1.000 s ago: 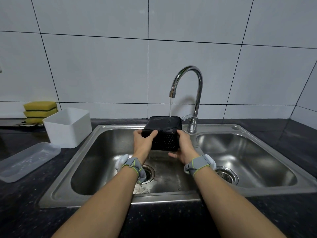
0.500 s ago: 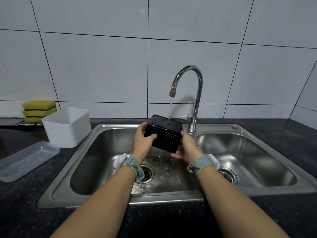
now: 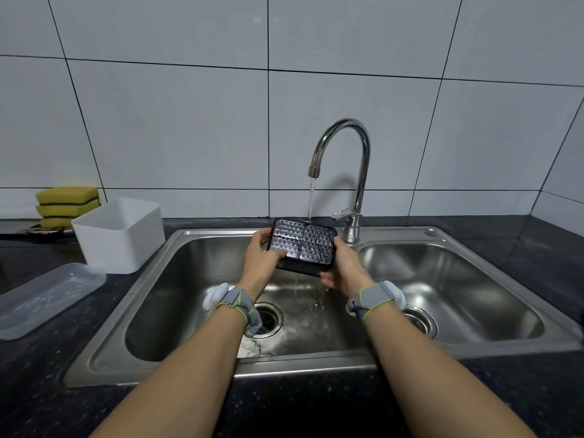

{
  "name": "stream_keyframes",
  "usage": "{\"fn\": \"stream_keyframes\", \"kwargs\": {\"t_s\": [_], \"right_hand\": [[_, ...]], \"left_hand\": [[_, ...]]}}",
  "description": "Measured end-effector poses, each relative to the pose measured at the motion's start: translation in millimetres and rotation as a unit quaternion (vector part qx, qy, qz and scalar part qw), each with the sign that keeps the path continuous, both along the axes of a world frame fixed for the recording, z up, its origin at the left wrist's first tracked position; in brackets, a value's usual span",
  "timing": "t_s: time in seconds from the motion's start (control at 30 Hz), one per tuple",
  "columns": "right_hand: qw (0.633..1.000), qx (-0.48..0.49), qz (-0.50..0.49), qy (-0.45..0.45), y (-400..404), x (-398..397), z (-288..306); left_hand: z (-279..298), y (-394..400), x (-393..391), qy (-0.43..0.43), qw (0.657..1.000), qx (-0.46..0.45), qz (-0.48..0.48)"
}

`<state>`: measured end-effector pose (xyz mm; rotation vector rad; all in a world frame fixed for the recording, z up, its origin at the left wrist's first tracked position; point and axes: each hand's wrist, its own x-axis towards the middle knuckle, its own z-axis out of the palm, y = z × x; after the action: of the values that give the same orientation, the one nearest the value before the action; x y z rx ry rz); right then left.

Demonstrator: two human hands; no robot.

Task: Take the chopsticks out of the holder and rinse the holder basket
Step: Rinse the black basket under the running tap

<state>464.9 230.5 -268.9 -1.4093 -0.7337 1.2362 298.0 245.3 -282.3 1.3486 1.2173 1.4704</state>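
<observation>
Gripping the black perforated plastic holder basket (image 3: pixel 301 248) by its short sides, my left hand (image 3: pixel 263 259) and right hand (image 3: pixel 343 267) tilt its holed, cross-divided face toward me, just under the running stream from the curved chrome tap (image 3: pixel 344 159). I judge that angle lets water run through and drip into the left stainless steel sink basin (image 3: pixel 196 279). No chopsticks show. A white rectangular plastic tub (image 3: pixel 121 235) stands aside on the counter, clear of splashes.

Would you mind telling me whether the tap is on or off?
On: a thin stream falls from the faucet onto the black basket, dripping into the sink.
</observation>
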Motion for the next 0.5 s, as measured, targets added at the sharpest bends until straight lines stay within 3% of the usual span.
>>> {"fn": "stream_keyframes", "kwargs": {"t_s": [0.23,0.5], "right_hand": [[0.999,0.033,-0.011,0.0,-1.4,1.0,1.4],[0.998,0.059,-0.006,-0.022,-1.1,-4.5,0.7]], "left_hand": [[-2.5,-2.2,-2.6,0.015,1.0,-0.021,-0.017],[-5.3,0.2,-4.3,0.029,0.999,-0.024,0.028]]}}
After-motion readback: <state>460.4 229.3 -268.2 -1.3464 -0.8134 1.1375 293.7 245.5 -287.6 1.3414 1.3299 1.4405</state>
